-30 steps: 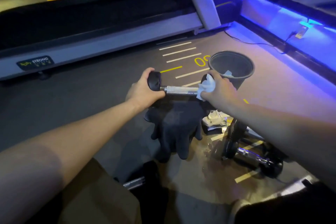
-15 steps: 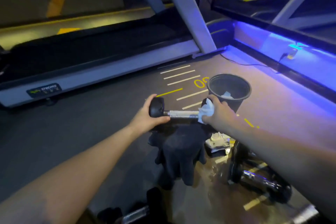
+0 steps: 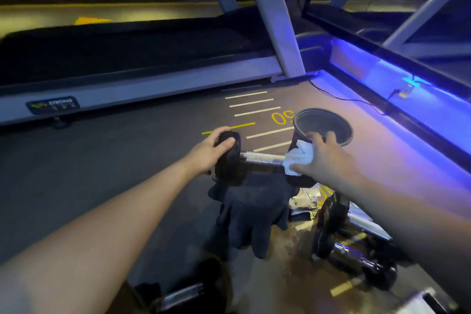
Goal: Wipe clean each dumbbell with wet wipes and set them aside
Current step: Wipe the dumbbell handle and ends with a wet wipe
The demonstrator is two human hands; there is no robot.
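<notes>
Step in hand: wiping, I'd say mid-wipe on one dumbbell (image 3: 251, 158). I see it held level above the floor (image 3: 114, 173) at frame centre, over a dark cloth (image 3: 251, 214). My left hand (image 3: 211, 151) is closed round the black end weight at 9 o'clock of the bar. My right hand (image 3: 323, 158) presses a white wet wipe (image 3: 299, 158) onto the other end at 3 o'clock, fingers curled over it.

Next move, my guess: run the wipe along the bar w/ the left hand holding firm, then set it down.

Looks: black ends, bright metal bar, knurled I think; light's dim, can't tell if it's clean. Black bin (image 3: 322, 123) sits just beyond at 1 o'clock. More dumbbells (image 3: 356, 255) lie on the floor at 5 o'clock, another at 6.
</notes>
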